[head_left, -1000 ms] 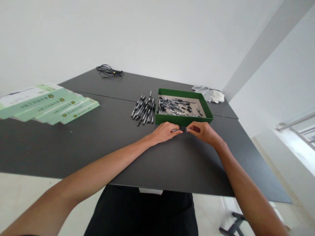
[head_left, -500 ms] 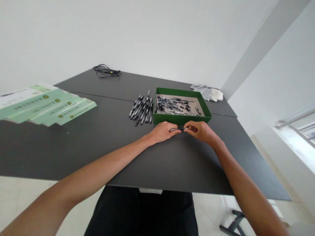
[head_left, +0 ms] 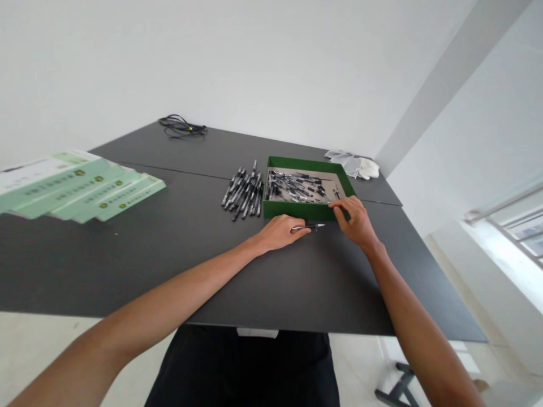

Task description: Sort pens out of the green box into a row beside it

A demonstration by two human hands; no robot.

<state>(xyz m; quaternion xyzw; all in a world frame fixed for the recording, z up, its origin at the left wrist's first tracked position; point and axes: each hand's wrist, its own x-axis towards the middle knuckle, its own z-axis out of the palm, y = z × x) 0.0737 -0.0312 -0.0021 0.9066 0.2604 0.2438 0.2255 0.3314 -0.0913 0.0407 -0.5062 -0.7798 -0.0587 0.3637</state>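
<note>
pen (head_left: 307,226): sitting in the left hand just in front of the tray, its long axis running sideways across the view, its metal tip pointing toward the right hand, with the left hand much nearer to it.
table (head_left: 127,265): dark tabletop stretching across the view, with a seam running through it and everything here lying on it.
booklets (head_left: 80,186): pale green, fanning out in an overlapping row at the far left.
green tray (head_left: 305,210): standing open near the middle, holding a jumble of black pens (head_left: 297,186).
pen pile (head_left: 243,193): black pens lying side by side just left of the tray.
gloves (head_left: 354,165): white, lying crumpled behind the tray's right corner.
cable (head_left: 181,127): black, coiling near the far edge.
left hand (head_left: 278,233): resting low, with its fingers closing on the pen's rear end.
right hand (head_left: 354,221): touching the tray's near right corner with curled fingers (head_left: 338,209); whether they are pinching anything, i cannot tell.
</note>
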